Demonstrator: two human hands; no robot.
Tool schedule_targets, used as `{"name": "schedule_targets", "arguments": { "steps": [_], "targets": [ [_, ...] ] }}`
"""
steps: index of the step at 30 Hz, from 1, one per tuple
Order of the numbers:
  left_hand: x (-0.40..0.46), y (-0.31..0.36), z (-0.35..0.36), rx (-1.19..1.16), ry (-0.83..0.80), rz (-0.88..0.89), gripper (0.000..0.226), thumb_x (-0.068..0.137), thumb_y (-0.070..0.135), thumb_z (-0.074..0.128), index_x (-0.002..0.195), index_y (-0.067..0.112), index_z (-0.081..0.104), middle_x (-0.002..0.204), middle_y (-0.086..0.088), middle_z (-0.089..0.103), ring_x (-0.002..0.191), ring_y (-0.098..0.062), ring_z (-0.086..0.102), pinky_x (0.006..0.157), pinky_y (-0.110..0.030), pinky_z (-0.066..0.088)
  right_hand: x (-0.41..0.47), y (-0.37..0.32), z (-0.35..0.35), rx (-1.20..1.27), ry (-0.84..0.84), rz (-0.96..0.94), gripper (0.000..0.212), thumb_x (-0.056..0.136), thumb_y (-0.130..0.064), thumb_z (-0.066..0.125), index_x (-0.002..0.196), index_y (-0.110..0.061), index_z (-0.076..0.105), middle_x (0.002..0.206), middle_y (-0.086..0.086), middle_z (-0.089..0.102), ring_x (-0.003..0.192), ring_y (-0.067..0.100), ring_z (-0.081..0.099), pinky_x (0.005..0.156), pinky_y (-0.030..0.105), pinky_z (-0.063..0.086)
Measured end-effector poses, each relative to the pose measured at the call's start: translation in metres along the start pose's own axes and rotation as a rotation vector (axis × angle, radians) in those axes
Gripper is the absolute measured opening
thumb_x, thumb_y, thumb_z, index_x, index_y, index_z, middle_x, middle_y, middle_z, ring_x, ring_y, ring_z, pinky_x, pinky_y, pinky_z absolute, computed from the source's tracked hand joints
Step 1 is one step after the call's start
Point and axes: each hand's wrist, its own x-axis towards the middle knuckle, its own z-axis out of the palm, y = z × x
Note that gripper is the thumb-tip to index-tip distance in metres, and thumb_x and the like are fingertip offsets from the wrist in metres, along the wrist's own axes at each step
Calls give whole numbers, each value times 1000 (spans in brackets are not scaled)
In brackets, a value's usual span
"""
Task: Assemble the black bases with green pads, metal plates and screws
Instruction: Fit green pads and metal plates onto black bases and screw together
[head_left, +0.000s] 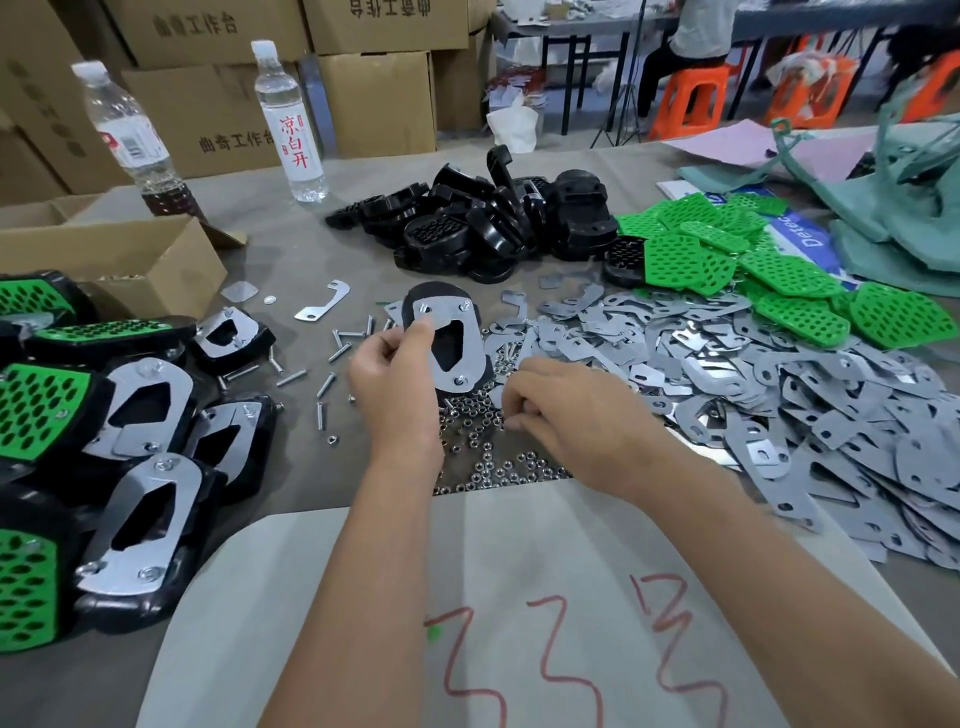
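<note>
Nearest the viewer, white paper (519, 597) with red marks lies under both forearms. Just beyond its far edge sits a heap of nuts (488, 457). The right hand (571, 415) rests on that heap, fingers curled, tips pinching among the nuts. Left of the heap, the left hand (395, 379) grips a black base (441, 343) upright, thumb pressing its metal plate (452, 332). Beyond the heap lie black bases (488, 223).

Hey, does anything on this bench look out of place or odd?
One metal plate lies alone left of the held black base, away from the plate heap. Screws lie scattered beside it. Otherwise nothing looks damaged.
</note>
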Motion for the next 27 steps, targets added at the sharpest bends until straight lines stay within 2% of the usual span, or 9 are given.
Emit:
{"name": "schedule_targets", "arguments": {
  "steps": [3,5,7,9,12,15,17,23,27],
  "targets": [
    [-3,1,-2,25,-61,-8,22,85,25,74,75,14,58,80,-5,52,76,-18,45,73,-35,42,-1,4,3,178,214,42,6,102,-15,61,96,-14,62,91,-9,58,83,17,56,77,39,48],
    [-7,2,-1,65,-131,3,19,79,31,74,79,14,65,83,-6,59,77,-19,52,75,-35,47,-1,7,3,340,431,87,6,100,-7,63,95,-8,64,81,-8,59,70,16,58,67,38,51],
    [-11,2,3,105,-212,22,21,75,33,74,82,14,70,83,-7,66,77,-18,58,76,-35,51,-1,9,2,509,574,155,5,99,-4,65,99,-8,67,83,-4,62,59,17,63,55,32,54],
    [-15,-1,7,133,-288,45,23,74,32,75,84,12,71,80,-5,70,75,-16,62,75,-33,52,0,10,1,619,643,206,11,98,-3,67,105,-10,72,92,5,67,59,17,68,51,23,54],
    [-21,-3,11,162,-424,76,17,75,29,75,80,14,72,72,3,71,70,-12,62,68,-23,50,1,15,1,628,698,197,9,95,-5,72,97,-12,77,90,1,70,61,17,68,53,23,54],
    [-22,-6,11,186,-520,72,18,77,28,75,79,11,71,71,-5,70,71,-19,61,71,-35,49,1,19,0,623,754,177,5,90,-10,77,92,-14,79,85,-8,72,73,16,68,67,43,58],
    [-23,-7,11,202,-581,65,19,78,28,75,81,9,71,67,-3,69,65,-17,61,68,-32,48,1,19,1,609,766,146,7,87,-10,78,92,-15,79,88,-7,74,83,17,70,75,47,59],
    [-23,-8,12,192,-609,49,14,76,23,76,82,11,71,66,1,71,62,-11,64,61,-20,50,3,16,3,602,699,138,14,83,-4,83,89,-17,81,86,-7,74,81,17,71,74,45,59],
    [-23,-7,11,192,-644,42,8,78,21,75,80,14,72,69,2,72,65,-11,66,62,-19,50,2,19,0,642,675,134,13,82,-4,83,85,-17,81,84,-2,69,75,15,64,69,35,53]
  ]
}}
